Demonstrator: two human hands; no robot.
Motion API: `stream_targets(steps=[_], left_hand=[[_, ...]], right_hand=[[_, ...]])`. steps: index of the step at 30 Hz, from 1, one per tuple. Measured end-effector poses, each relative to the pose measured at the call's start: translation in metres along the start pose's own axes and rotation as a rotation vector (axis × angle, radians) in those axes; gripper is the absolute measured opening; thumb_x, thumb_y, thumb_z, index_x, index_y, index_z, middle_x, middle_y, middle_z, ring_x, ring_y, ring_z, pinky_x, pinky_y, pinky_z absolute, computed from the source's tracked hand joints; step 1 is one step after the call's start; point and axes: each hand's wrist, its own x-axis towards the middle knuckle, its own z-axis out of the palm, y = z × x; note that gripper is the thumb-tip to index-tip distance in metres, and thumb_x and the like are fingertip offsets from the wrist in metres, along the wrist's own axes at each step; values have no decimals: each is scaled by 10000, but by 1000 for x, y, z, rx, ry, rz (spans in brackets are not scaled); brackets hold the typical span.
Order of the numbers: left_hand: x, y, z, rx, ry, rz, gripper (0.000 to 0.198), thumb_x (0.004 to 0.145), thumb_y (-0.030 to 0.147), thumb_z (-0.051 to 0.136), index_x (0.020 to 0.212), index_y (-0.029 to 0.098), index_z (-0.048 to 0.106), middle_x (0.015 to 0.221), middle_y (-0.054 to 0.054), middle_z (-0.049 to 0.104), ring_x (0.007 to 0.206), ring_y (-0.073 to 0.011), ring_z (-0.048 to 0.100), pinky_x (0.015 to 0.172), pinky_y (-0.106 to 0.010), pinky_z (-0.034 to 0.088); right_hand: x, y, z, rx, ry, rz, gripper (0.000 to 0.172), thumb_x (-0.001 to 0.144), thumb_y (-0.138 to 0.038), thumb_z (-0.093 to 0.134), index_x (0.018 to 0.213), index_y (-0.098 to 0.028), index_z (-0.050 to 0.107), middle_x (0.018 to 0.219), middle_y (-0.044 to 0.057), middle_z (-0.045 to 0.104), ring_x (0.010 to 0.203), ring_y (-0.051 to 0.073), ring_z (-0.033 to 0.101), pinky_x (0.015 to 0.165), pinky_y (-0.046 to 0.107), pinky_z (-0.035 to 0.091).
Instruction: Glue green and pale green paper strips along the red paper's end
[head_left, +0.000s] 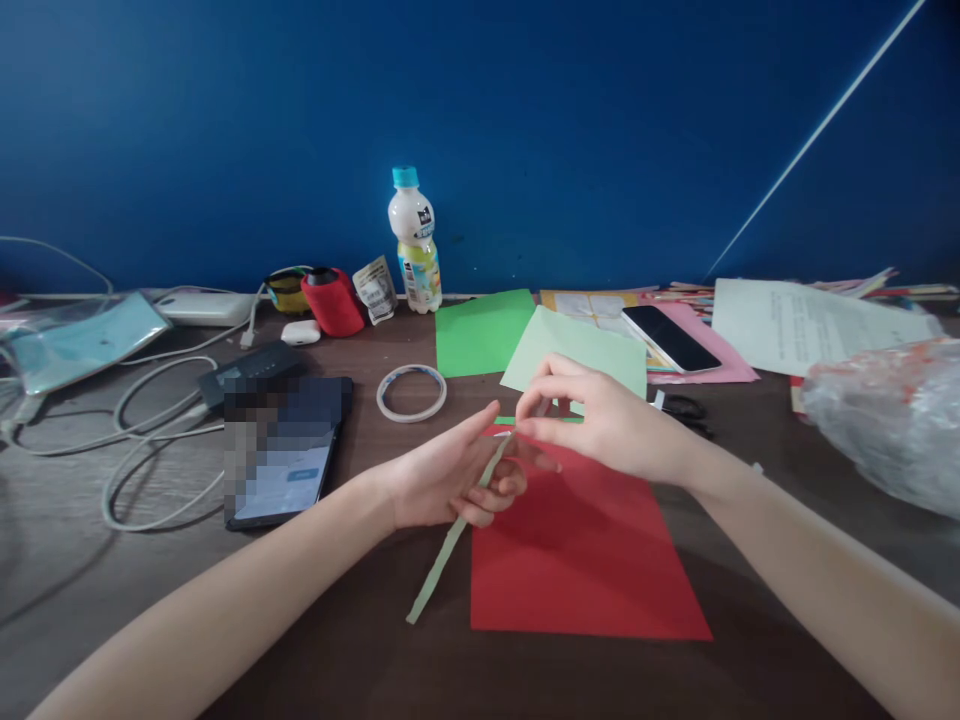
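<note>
A narrow pale green paper strip (448,553) slants across the fingers of my left hand (457,480), its lower end hanging towards me. The left palm is turned up, with some fingers curled round the strip and the thumb raised. At the strip's upper end, the thumb and fingertips of my right hand (592,415) are pinched together on it. Below both hands lies a red paper sheet (577,560). A bright green strip (544,421) lies along its far edge, partly hidden by my right hand.
A tape roll (411,393) lies left of my hands, beside a large phone (292,455) and cables. Behind are a bottle (416,245), a green sheet (480,335), a pale green sheet (592,345) and a black-screened phone (670,338). A crumpled plastic bag (892,420) sits right.
</note>
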Motion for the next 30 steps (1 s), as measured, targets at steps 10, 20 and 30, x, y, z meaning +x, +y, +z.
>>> stream_targets(steps=[10, 20, 30], left_hand=[[4, -2, -3, 165, 67, 210, 550, 876, 522, 258, 955, 105, 607, 920, -132, 652, 947, -208, 568, 910, -339, 328], [0, -4, 3, 95, 107, 276, 155, 833, 236, 506, 825, 109, 594, 661, -27, 587, 651, -125, 582, 661, -257, 434], [3, -5, 18, 451, 701, 483, 141, 758, 264, 589, 702, 138, 559, 624, -16, 649, 588, -111, 593, 601, -222, 431]], right_hand=[[4, 8, -5, 32, -50, 8, 154, 810, -315, 516, 736, -197, 582, 814, -8, 453, 721, 115, 475, 677, 280, 392], [3, 10, -6, 50, 54, -142, 123, 766, -341, 603, 772, -233, 661, 850, 6, 435, 783, 124, 491, 737, 276, 417], [6, 13, -2, 336, 136, -38, 153, 772, -272, 585, 913, -217, 610, 842, 9, 649, 802, 155, 617, 724, 295, 484]])
